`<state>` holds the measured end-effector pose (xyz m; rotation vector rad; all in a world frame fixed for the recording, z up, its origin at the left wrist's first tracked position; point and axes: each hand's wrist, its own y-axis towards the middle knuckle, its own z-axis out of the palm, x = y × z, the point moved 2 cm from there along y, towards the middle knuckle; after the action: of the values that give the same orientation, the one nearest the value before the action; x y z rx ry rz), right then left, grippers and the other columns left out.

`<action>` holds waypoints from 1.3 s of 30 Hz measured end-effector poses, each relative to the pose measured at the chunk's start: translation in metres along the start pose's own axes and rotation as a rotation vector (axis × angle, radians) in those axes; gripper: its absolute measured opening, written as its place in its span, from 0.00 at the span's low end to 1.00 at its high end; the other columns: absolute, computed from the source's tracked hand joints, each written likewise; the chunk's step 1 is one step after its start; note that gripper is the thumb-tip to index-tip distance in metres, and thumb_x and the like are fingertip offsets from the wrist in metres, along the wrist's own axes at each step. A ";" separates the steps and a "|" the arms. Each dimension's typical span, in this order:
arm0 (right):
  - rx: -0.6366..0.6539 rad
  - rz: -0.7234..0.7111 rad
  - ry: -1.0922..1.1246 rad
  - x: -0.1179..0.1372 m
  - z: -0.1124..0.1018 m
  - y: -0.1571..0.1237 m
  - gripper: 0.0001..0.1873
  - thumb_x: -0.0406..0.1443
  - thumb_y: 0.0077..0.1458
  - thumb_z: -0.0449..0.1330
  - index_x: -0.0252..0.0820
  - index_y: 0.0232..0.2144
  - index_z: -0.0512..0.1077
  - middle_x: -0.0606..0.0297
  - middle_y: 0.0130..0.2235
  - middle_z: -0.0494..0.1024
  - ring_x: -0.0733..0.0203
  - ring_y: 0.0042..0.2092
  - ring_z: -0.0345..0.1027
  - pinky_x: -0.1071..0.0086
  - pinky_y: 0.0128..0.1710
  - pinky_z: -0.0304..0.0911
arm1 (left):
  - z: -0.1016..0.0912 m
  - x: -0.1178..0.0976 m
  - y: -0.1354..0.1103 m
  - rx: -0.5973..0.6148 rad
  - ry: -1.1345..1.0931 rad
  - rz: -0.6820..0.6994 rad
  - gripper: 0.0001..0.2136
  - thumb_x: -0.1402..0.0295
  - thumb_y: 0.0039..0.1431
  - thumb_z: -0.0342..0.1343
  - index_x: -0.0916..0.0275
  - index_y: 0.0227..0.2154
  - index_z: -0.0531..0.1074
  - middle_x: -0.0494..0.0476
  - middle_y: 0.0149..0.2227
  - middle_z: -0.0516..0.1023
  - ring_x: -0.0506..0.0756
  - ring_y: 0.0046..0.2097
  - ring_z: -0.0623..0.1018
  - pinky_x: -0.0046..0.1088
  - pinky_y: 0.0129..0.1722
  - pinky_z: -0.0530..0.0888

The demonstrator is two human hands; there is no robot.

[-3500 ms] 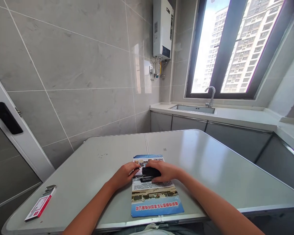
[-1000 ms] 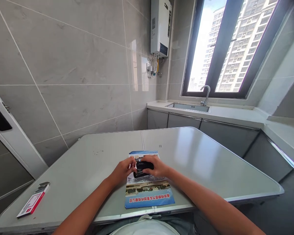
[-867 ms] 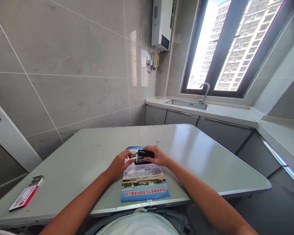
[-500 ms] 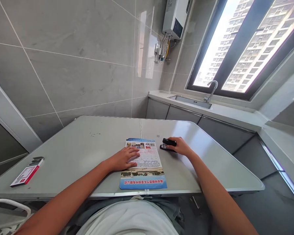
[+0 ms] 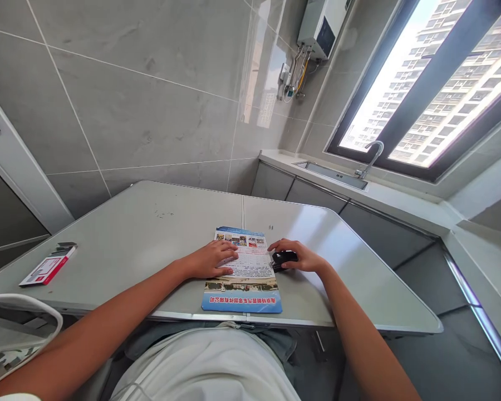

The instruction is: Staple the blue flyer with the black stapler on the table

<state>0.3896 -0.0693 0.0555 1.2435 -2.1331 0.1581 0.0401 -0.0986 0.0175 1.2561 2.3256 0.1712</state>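
A printed leaflet [image 5: 244,277] with a blue bottom band lies flat on the grey table [image 5: 150,245], close to its near edge. My left hand [image 5: 211,260] rests on the leaflet's left part, fingers stretched flat on the paper. A small black stapler [image 5: 284,258] sits on the table at the leaflet's right edge. My right hand [image 5: 297,257] is curled over the stapler, gripping it from the right.
A red and white card pack [image 5: 47,268] with a small dark item beside it lies at the table's far left. A counter with a sink [image 5: 334,174] and tap [image 5: 371,156] runs along the window wall. A white chair rim [image 5: 33,303] shows at lower left.
The stapler left the leaflet's top and went to the table on its right, held by my right hand. My left hand flattened onto the paper. The camera tilted.
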 end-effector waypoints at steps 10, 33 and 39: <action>0.038 0.182 -0.050 0.003 0.005 0.000 0.21 0.50 0.62 0.63 0.41 0.47 0.75 0.63 0.37 0.81 0.59 0.35 0.71 0.68 0.36 0.66 | 0.001 0.000 0.000 -0.018 -0.047 0.007 0.18 0.57 0.62 0.64 0.54 0.53 0.78 0.60 0.61 0.77 0.65 0.64 0.73 0.46 0.66 0.67; -0.200 0.213 -0.229 0.008 0.022 0.022 0.17 0.46 0.63 0.64 0.43 0.49 0.76 0.59 0.44 0.81 0.54 0.42 0.73 0.63 0.44 0.67 | 0.001 -0.006 0.003 0.003 0.065 -0.031 0.17 0.53 0.61 0.64 0.55 0.48 0.77 0.59 0.58 0.77 0.65 0.58 0.75 0.42 0.60 0.65; -0.253 0.215 -0.226 0.003 0.027 0.023 0.22 0.43 0.66 0.60 0.48 0.60 0.72 0.58 0.49 0.81 0.51 0.48 0.74 0.59 0.50 0.68 | -0.001 -0.007 0.003 0.028 0.071 -0.040 0.18 0.52 0.61 0.63 0.55 0.49 0.77 0.59 0.58 0.76 0.65 0.58 0.74 0.42 0.60 0.65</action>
<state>0.3566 -0.0701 0.0413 0.9209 -2.3925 -0.1646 0.0450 -0.1025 0.0221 1.2343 2.4196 0.1728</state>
